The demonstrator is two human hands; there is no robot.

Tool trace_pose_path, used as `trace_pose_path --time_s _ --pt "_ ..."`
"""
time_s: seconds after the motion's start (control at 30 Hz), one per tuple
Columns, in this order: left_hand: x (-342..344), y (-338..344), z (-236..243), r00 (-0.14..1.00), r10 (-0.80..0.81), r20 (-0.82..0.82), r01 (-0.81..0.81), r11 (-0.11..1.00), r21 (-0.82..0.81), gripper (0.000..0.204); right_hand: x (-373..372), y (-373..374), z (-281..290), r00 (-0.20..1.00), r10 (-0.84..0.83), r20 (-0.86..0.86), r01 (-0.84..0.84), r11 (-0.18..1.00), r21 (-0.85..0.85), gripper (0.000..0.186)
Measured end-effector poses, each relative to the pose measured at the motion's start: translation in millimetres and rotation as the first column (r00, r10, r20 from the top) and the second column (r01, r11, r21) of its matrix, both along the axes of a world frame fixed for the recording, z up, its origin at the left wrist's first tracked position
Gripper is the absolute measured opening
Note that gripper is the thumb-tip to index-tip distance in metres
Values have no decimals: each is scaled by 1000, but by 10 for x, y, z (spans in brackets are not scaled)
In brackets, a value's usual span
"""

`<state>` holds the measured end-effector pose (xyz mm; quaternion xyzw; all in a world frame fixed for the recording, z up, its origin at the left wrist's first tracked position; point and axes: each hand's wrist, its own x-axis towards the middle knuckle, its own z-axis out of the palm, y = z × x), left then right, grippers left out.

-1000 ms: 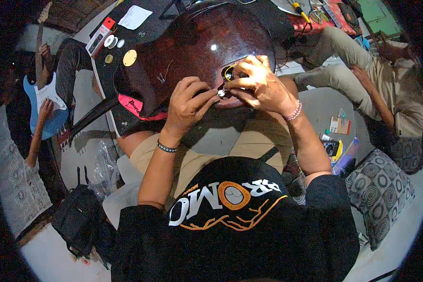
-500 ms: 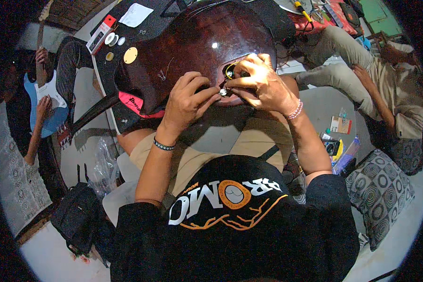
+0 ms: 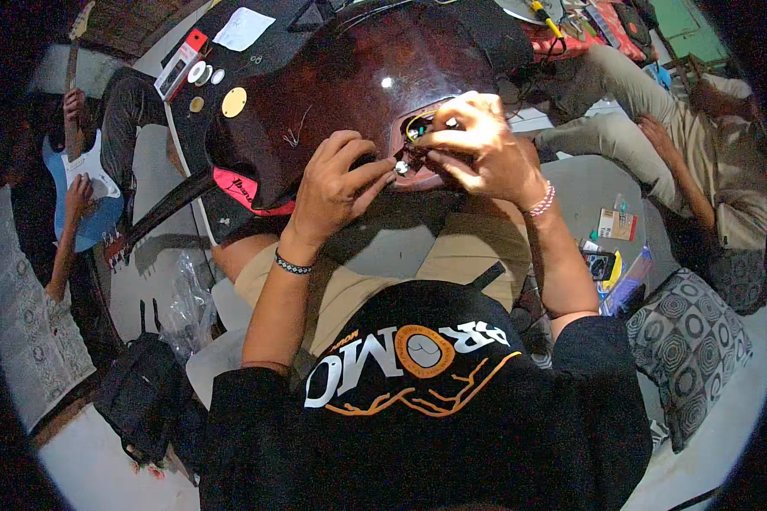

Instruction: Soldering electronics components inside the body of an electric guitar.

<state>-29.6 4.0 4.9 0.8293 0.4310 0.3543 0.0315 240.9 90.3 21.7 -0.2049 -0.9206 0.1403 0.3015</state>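
Since a second ago both hands have shifted only slightly over the cavity; the guitar (image 3: 341,94) itself has stayed put. It lies back-up, dark red-brown, across the person's lap and a black table (image 3: 256,51). The right hand (image 3: 477,149) curls over the open cavity (image 3: 422,136) with its wires, fingers clamped on something there. The left hand (image 3: 337,183) pinches a small silvery part (image 3: 400,168) at the cavity's edge. That part could slip from the pinch and drop into the lap.
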Motion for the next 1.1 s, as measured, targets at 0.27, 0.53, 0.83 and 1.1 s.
trace_pose_path --time_s 0.27,0.53,0.83,1.1 --pt "-16 28 -8 999 -22 -23 22 1000 12 23 367 -5 10 943 -305 -133 294 951 -98 23" --pt "17 55 -58 998 -53 -22 54 998 23 24 -57 -28 -109 991 -131 4 131 988 87 24" --pt "40 23 -99 998 -28 59 28 1000 4 23 -318 250 -34 974 86 212 -136 963 234 18" --pt "39 23 -84 997 -61 51 59 997 41 25 -279 211 -79 961 160 225 -214 947 240 18"
